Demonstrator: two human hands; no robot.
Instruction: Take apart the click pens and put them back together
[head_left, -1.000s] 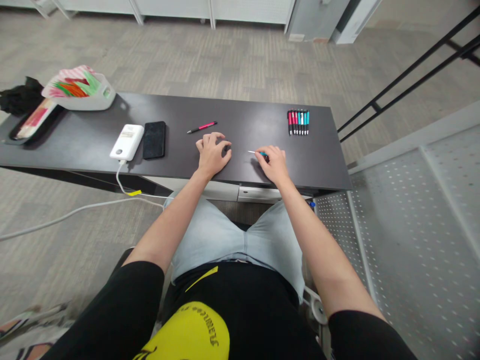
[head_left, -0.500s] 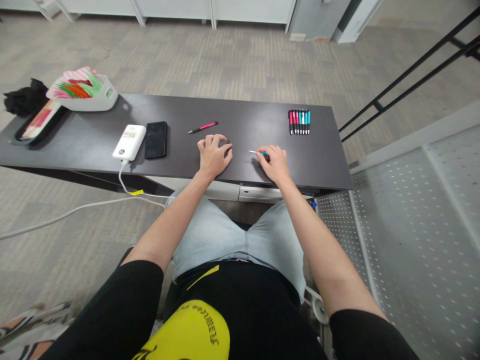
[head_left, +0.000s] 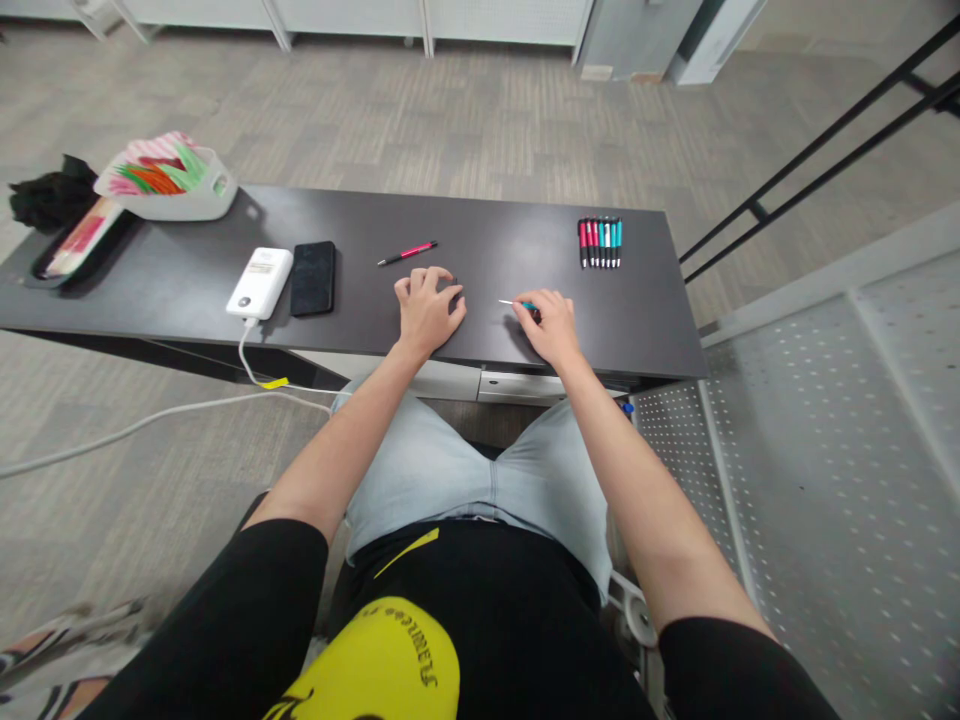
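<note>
My right hand (head_left: 551, 325) is closed round a teal pen (head_left: 530, 306). A thin, pale rod, which looks like its refill (head_left: 507, 302), sticks out of the pen toward the left. My left hand (head_left: 427, 312) is bent over the desk, thumb and fingers curled round a small dark piece (head_left: 456, 283) that they mostly hide. Just beyond the left hand lies a red and black pen (head_left: 407, 253), apart from it. A row of several red and teal pens (head_left: 600, 243) lies side by side at the right of the desk.
On the dark desk (head_left: 495, 230), a black phone (head_left: 313, 279) lies beside a white power bank (head_left: 259, 284) with a cable (head_left: 246, 350). A white basket (head_left: 187, 205) of colourful items and a black tray (head_left: 45, 272) stand at left. A perforated panel (head_left: 810, 450) borders the right.
</note>
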